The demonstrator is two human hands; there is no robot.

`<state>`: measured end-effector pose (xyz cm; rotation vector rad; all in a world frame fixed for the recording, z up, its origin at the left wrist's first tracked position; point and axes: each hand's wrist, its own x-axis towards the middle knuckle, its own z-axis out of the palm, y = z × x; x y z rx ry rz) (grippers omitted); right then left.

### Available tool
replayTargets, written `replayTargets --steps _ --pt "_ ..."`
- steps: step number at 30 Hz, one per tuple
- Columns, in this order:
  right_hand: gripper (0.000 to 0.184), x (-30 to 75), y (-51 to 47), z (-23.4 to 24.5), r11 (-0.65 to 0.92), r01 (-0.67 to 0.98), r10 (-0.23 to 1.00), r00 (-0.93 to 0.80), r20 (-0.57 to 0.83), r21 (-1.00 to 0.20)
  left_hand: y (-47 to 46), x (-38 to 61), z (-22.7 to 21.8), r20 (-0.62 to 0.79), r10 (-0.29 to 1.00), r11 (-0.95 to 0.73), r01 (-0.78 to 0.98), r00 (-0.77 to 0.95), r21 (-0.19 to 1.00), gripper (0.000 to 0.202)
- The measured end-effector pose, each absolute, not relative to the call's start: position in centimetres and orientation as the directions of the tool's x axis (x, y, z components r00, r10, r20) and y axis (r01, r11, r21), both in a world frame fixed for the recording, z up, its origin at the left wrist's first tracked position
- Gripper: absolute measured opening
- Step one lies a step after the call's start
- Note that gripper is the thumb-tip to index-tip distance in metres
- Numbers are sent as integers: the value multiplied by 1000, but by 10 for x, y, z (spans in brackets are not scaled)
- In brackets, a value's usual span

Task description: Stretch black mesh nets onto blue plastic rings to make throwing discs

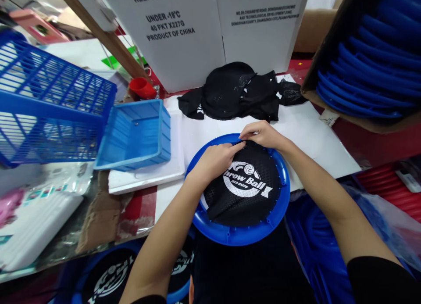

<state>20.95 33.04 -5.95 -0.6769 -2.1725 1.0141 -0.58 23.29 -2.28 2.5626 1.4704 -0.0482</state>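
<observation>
A round blue plastic ring (279,207) leans between the table edge and my body. Black mesh fabric (243,212) with a white "Throw Ball" print lies across its middle, and small pegs show along the ring's inner edge. My left hand (219,160) rests over the ring's far left side, its thumb and finger closed on the fabric's far edge. Right beside it, my right hand (261,134) pinches the same edge at the far rim. The fingertips of both hands nearly meet, and they partly hide the fabric there.
Black mesh pieces (226,93) lie piled behind the ring, against a white carton (184,54). A light-blue bin (131,133) and a blue basket (49,106) stand left. At right, a cardboard box (311,82) holds stacked blue rings (365,80). Finished-looking discs (112,273) sit below.
</observation>
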Motion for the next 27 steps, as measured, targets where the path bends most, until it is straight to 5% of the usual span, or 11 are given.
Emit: replayTargets --steps 17,27 --pt "14 208 342 -60 481 177 693 -677 249 -859 235 -5 -22 -194 858 -444 877 475 184 59" --pt "13 207 342 -62 529 154 695 -642 322 -835 239 -9 -25 -178 868 -410 870 464 274 57"
